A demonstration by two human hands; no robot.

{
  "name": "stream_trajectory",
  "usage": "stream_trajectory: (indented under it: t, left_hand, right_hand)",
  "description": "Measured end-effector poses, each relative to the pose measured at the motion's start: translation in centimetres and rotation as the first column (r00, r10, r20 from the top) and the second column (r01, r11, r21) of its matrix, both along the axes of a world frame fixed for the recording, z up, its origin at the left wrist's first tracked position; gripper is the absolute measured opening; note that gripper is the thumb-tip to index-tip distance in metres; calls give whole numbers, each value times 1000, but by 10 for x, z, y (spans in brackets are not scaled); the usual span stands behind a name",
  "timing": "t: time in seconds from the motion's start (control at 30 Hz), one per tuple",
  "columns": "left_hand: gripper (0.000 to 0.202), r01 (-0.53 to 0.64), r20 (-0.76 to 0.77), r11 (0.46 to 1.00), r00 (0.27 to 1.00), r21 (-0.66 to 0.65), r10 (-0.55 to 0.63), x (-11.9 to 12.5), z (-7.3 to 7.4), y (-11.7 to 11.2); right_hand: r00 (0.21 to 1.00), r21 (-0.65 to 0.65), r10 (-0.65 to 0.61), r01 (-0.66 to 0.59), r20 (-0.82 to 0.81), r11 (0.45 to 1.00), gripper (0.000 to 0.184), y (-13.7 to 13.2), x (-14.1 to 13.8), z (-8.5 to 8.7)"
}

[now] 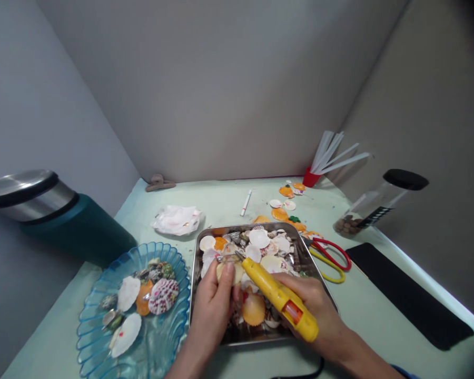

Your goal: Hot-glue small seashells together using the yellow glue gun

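My left hand [215, 292] is closed on a pale yellowish shell [231, 272], thumb on top, above a metal tray [237, 342]. In my right hand [314, 302] is a yellow hot glue gun [278, 295] with an orange window in its body. Its metal nozzle points left and sits right by the top edge of the held shell; whether they touch I cannot tell. Something small near the shell's upper edge is too small to make out. Many shells, such as an orange scallop shell [254, 309], fill the tray beneath both hands.
Left stands a blue plate [154, 345] with shells, and a green bottle [87, 226]. Behind the tray lie a plastic bag [177, 219] and a white stick [245, 203]. Scissors [342, 253], a black strip [406, 295], a clear jar [373, 208] and a red cup [310, 178] are right.
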State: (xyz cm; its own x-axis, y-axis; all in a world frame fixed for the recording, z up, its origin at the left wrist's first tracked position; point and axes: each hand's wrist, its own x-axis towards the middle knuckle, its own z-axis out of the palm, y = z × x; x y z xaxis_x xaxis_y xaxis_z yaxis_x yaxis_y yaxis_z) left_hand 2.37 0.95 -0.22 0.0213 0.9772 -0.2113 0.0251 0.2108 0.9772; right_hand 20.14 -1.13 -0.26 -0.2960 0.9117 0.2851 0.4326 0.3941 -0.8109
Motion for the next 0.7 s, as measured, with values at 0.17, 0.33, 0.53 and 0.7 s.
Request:
stream_trajectory:
  t: [0.17, 0.33, 0.53, 0.7]
  left_hand:
    - [34, -8, 28, 1000, 1000, 10, 7, 0, -2, 0]
    - [33, -38, -20, 997, 999, 61, 40, 0, -1, 0]
    - [31, -16, -94, 992, 995, 121, 27, -2, -2, 1]
    - [30, -10, -119, 993, 993, 117, 24, -1, -1, 0]
  right_hand:
    - [999, 15, -5, 5, -33, 1000, 20, 0, 2, -1]
    - [997, -53, -74, 74, 6, 996, 4, 1, 8, -5]
    - [998, -84, -36, 39, 42, 996, 6, 3, 10, -9]
    - [998, -88, -44, 47, 39, 995, 5, 1, 8, -7]
